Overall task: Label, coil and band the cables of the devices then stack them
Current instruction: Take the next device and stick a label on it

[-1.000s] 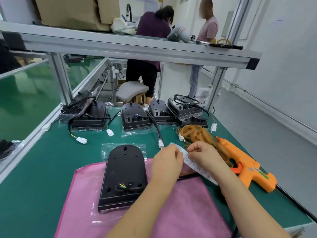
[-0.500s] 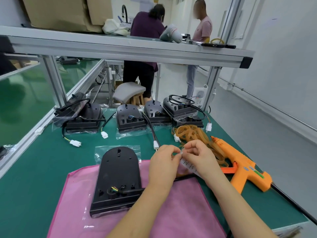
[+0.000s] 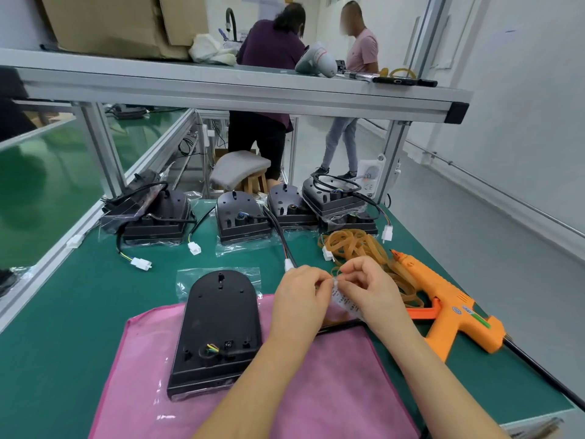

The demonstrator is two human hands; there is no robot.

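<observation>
Label strip (image 3: 343,301), white w/ small print, sits pinched btwn both our hands just past the far edge of the pink cloth (image 3: 332,391), right of bench centre. Our left hand (image 3: 297,299) nips its top end w/ thumb and forefinger. Our right hand (image 3: 372,289) nips the same end right beside it, other fingers curled in. The strip hangs down toward us under the right hand; the print is too small to read. Whether a cable end is inside the pinch, we can't tell.

A black device (image 3: 218,327) lies back-up on the cloth, left of our left forearm, over a clear bag (image 3: 190,280) that pokes out onto the green mat (image 3: 63,312). Coloured wires show at its near end. Its cable (image 3: 340,326) shows as a short black run by the cloth's far edge, under our wrists.

On the far side is a row of other devices (image 3: 242,220) in bags, w/ loose leads ending in white plugs (image 3: 141,264). At the right end two are stacked, w/ a looped lead on top. Rubber bands (image 3: 354,245) are heaped just beyond our right hand, and an orange glue gun (image 3: 449,312) lies to the right of them. Two people (image 3: 272,42) stand beyond the shelf frame (image 3: 221,90).
</observation>
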